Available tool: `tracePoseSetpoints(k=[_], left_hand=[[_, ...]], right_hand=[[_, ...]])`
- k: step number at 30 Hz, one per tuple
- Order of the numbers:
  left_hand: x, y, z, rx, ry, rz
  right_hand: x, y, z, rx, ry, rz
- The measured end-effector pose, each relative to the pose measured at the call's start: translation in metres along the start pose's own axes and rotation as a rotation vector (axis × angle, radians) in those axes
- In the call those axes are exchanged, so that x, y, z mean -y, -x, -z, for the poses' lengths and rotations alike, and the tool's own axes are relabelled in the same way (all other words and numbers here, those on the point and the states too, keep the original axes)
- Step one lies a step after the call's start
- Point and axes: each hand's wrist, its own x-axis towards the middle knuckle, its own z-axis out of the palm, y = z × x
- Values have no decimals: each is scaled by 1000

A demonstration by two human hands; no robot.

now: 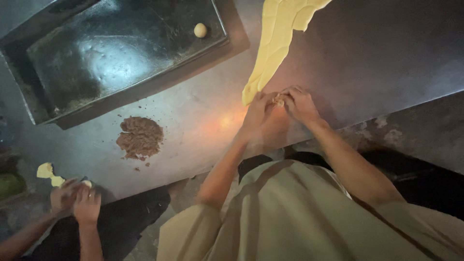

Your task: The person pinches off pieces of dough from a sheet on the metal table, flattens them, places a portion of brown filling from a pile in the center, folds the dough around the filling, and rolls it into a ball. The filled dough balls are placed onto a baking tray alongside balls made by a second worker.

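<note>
Head view: small dough piece (278, 101) sits mid-worktop, pinched between our left hand (257, 112) and right hand (299, 103), fingers of both closed tight on it. Just left, touching our left hand, the near tip of a long yellow dough strip (275, 43) running far. Brown filling heap (140, 137) further left on worktop (203, 116). Dark tray (111, 53) far left holds one dough ball (200, 30). A co-worker's hands (77, 200) work dough near left.
</note>
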Motion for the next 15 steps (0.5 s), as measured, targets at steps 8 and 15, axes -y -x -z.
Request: tracePoseSetpoints(k=[8,15], left_hand=[[-4,6,-8,8,187,73],[-8,8,-2,85,254,204]], right_hand=[[21,-2,11,91,13,149],[20,-7,18,165,85,-8]])
